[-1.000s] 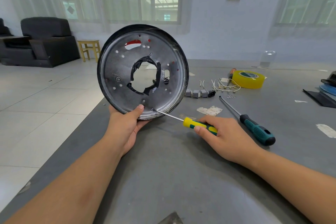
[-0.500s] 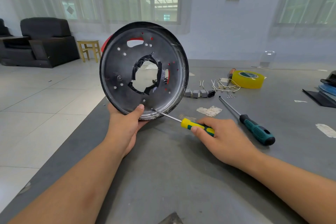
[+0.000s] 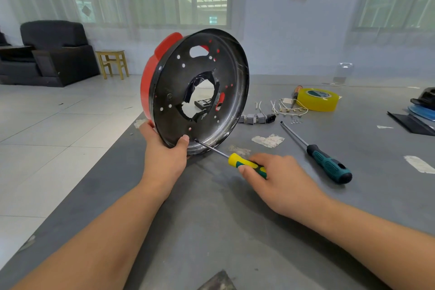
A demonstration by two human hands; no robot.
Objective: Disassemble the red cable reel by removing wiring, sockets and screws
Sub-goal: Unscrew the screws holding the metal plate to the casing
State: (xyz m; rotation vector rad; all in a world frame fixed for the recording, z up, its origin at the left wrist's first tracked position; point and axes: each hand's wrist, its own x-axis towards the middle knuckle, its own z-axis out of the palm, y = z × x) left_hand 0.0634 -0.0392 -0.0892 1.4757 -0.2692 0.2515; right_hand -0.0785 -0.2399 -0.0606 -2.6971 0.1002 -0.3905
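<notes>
The cable reel [image 3: 179, 92] stands on edge on the grey table, its black perforated disc turned toward me and a red housing [image 3: 150, 73] showing behind its left rim. My left hand [image 3: 164, 155] grips the reel's bottom edge, thumb on the disc face. My right hand [image 3: 277, 179] holds a yellow-green screwdriver [image 3: 244, 163]. Its tip touches the disc near the bottom rim, just right of my thumb. Removed grey sockets [image 3: 255, 118] and loose white wires [image 3: 280, 107] lie on the table behind.
A second screwdriver with a teal handle [image 3: 329, 166] lies to the right of my hand. A yellow tape roll [image 3: 317, 99] sits further back. Dark and blue parts [image 3: 421, 110] lie at the far right. The table's left edge [image 3: 113, 148] runs beside the reel.
The reel has turned about its upright axis, so the red housing now shows at the left. My right hand and the screwdriver stay at the lower rim.
</notes>
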